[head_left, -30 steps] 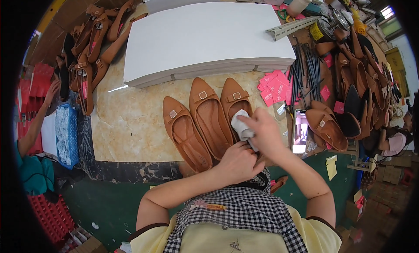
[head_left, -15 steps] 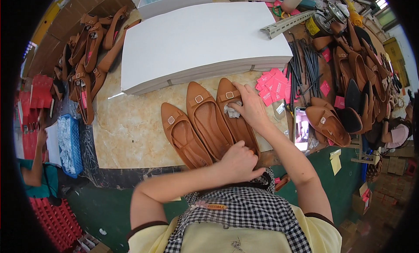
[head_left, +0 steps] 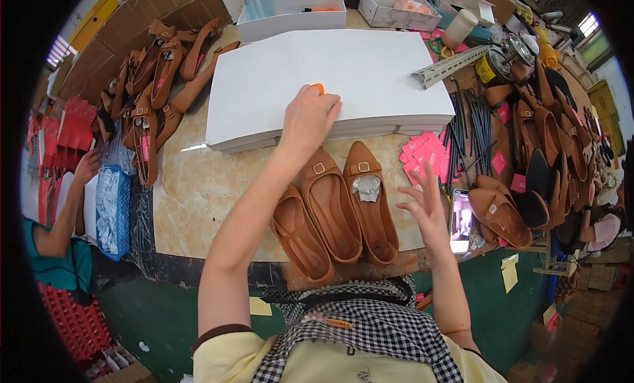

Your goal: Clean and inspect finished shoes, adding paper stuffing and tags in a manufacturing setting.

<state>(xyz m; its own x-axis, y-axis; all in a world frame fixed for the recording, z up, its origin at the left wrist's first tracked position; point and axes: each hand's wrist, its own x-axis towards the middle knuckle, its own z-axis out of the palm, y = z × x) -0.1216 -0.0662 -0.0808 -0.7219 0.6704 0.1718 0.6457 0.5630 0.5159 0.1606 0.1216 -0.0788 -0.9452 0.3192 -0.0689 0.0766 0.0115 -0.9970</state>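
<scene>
My left hand (head_left: pixel 309 122) reaches over the front part of a stack of white sheets (head_left: pixel 264 76). Its fingers are closed on a small orange object (head_left: pixel 319 88), mostly hidden, whose kind I cannot make out. Three brown pointed flats lie side by side below: the left shoe (head_left: pixel 300 234), partly behind my left forearm, the middle shoe (head_left: pixel 333 204) and the right shoe (head_left: pixel 376 221). Crumpled white paper (head_left: pixel 366 189) is tucked into the right shoe. My right hand (head_left: pixel 426 211), fingers spread and holding nothing, hovers between that shoe and a phone (head_left: pixel 460 221).
Pink tags (head_left: pixel 422 152) and dark thin rods (head_left: pixel 472 132) lie right of the stack, below a perforated metal angle bar (head_left: pixel 449 66). Brown shoes (head_left: pixel 162 72) pile up at left, with more shoes (head_left: pixel 555 132) at right. Another person's arm (head_left: pixel 72 191) is beside a blue basket (head_left: pixel 113 214).
My left hand has moved from the shoes up to the white sheets, an orange object now showing in it. My right hand has let go of the right shoe and drawn back, fingers spread.
</scene>
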